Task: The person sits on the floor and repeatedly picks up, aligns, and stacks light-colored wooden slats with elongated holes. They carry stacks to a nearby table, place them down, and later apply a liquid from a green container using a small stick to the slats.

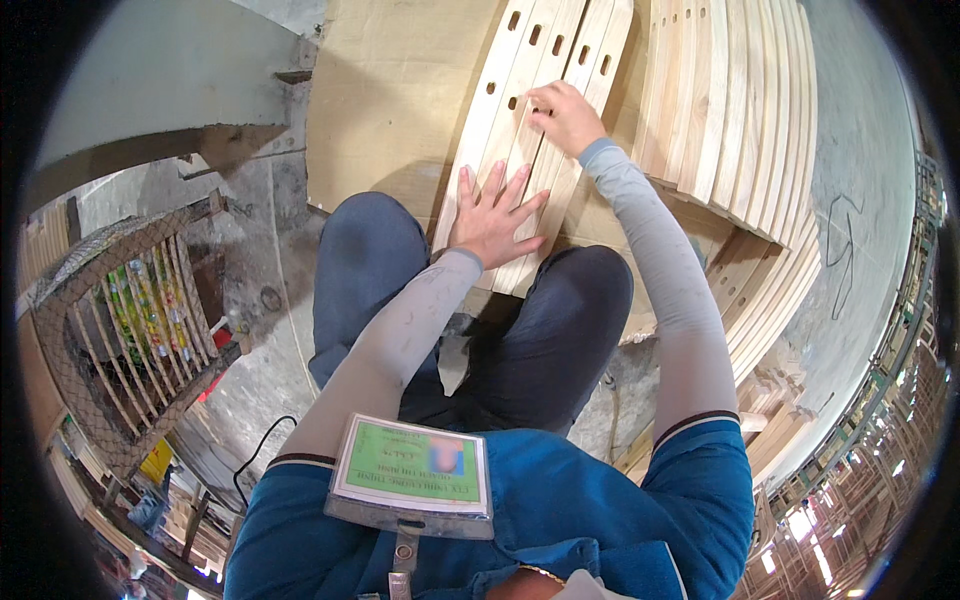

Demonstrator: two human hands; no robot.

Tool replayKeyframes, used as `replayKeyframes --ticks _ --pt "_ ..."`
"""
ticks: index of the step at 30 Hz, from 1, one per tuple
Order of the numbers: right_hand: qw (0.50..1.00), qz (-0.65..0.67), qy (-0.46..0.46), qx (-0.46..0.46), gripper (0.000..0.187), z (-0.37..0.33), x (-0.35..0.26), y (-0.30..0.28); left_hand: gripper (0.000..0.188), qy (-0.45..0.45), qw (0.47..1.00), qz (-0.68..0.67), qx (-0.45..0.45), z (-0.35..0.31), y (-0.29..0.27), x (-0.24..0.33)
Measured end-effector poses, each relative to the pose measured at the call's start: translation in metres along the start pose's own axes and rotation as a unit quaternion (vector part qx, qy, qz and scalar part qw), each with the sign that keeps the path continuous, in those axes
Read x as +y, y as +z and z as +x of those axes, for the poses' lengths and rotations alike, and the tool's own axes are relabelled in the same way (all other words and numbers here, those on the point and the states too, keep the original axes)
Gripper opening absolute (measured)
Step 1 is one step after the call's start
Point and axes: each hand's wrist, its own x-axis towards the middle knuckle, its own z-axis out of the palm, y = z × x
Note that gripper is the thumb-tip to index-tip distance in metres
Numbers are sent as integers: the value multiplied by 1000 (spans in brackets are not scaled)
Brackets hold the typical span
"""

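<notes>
Slotted boards [497, 125], pale wood: a row set side by side, lengthwise ahead of the wearer, over a cardboard sheet [390, 110], near ends between the knees; oblong slots pierce the far portion.
Left hand [492, 222]: grip spread wide, fingers fanned, laid on the boards toward their near end.
Right hand [567, 118]: farther along the same row, fingers bent down close to a slot; cannot tell whether the grip pinches anything.
Stacked boards [735, 120], pale wood: to the right of the row, apart from it.
Badge [412, 462], clear holder, green card: at the wearer's chest, over a blue shirt [590, 490].
</notes>
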Motion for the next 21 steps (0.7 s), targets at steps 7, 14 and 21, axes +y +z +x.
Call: replayKeyframes --ticks 7,14,21 --pt "996 -31 60 63 16 22 -6 12 65 1 1000 3 -11 1 -2 0" --pt "963 -254 85 -16 18 58 -58 39 64 -2 997 30 -78 3 -7 1" --pt "861 -430 104 -249 17 83 -98 44 57 -6 999 43 -20 2 2 0"
